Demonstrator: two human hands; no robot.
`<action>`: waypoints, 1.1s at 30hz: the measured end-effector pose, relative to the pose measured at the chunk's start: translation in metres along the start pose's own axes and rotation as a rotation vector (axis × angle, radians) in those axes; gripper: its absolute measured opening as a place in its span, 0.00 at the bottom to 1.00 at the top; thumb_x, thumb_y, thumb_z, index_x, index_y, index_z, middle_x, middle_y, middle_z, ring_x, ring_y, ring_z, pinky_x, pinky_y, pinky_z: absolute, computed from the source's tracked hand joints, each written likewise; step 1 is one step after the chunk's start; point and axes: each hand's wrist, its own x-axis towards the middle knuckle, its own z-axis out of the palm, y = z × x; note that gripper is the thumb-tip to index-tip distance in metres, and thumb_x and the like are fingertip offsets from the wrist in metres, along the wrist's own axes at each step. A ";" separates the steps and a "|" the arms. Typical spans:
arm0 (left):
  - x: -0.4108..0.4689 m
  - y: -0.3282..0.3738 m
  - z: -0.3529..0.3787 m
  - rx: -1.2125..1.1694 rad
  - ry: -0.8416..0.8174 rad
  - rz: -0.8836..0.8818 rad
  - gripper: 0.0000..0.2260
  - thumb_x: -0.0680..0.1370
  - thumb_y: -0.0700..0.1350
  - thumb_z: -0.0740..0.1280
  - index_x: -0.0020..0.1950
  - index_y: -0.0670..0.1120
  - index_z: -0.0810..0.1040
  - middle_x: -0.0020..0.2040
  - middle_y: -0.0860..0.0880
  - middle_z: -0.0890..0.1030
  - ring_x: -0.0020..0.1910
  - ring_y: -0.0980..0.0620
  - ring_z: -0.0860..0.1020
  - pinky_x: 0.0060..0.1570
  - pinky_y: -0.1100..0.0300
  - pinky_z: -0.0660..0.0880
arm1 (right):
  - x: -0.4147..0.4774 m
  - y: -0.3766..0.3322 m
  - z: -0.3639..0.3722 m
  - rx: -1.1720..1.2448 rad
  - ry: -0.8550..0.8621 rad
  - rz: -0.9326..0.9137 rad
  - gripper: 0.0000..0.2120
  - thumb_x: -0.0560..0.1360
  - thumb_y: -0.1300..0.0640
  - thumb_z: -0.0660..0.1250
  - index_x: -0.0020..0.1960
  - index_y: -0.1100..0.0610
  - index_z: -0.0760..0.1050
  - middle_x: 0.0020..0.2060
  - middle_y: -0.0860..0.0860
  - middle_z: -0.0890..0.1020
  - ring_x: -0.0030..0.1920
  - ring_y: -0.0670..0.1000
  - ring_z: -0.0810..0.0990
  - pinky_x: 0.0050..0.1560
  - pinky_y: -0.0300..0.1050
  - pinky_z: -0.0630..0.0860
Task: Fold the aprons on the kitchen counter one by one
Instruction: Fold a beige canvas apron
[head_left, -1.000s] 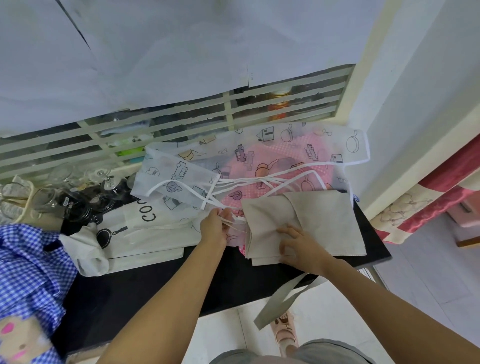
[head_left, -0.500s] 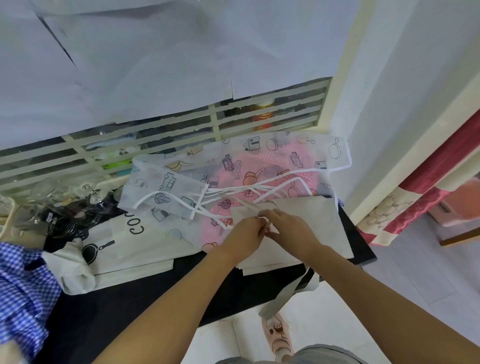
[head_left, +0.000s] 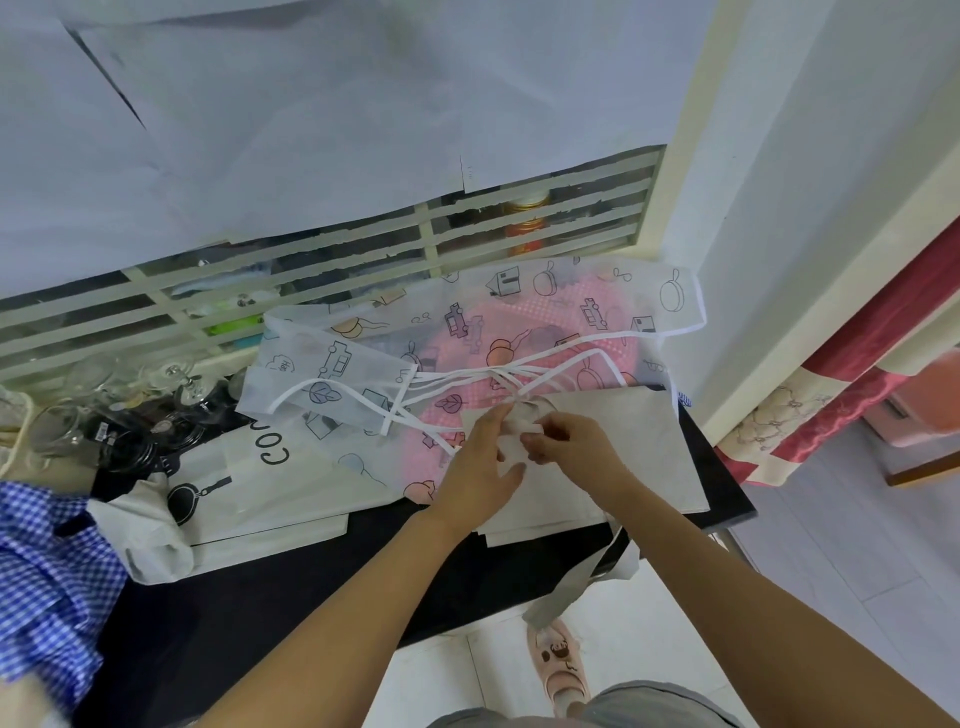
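Head view: both hands meet over the folded beige apron (head_left: 644, 457), which lies on the black counter (head_left: 249, 613) under and to the right of the fingers. The left hand (head_left: 480, 467) and the right hand (head_left: 574, 447) each pinch a pale bunch of ties (head_left: 519, 434) between thumb and fingertips, the two sets of fingers almost touching. Thin white cords run from just beyond the fingertips up and left across the see-through apron (head_left: 467, 332) with cartoon prints, which is spread out past the fingers towards the window grille and shows something pink beneath it. I cannot tell which apron the pinched ties belong to. A grey strap (head_left: 582, 582) hangs off the counter edge below the right wrist. Left of the left hand lies a white apron (head_left: 270, 483) with black lettering and a pan print. Further left sit clear glasses (head_left: 78, 415), and a blue checked cloth (head_left: 47, 561) is at the near left edge
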 end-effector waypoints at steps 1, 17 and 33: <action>0.000 0.004 0.002 -0.051 -0.020 -0.008 0.32 0.75 0.45 0.71 0.74 0.54 0.59 0.59 0.62 0.67 0.45 0.59 0.72 0.41 0.76 0.69 | -0.001 -0.002 0.000 0.170 -0.034 0.045 0.06 0.75 0.60 0.69 0.46 0.63 0.80 0.35 0.53 0.81 0.37 0.47 0.80 0.44 0.36 0.77; 0.026 -0.025 0.008 0.409 -0.101 -0.012 0.08 0.81 0.43 0.59 0.46 0.41 0.73 0.43 0.46 0.75 0.39 0.52 0.71 0.35 0.60 0.59 | 0.018 0.019 -0.046 -0.118 -0.006 0.164 0.09 0.68 0.54 0.76 0.44 0.55 0.79 0.41 0.49 0.79 0.40 0.47 0.76 0.42 0.38 0.71; 0.007 -0.052 0.039 0.410 -0.104 0.009 0.24 0.83 0.54 0.52 0.77 0.46 0.55 0.69 0.45 0.64 0.62 0.49 0.72 0.56 0.57 0.72 | 0.015 0.065 -0.048 -0.395 0.133 -0.093 0.03 0.75 0.65 0.64 0.46 0.58 0.73 0.44 0.50 0.77 0.38 0.44 0.74 0.41 0.29 0.71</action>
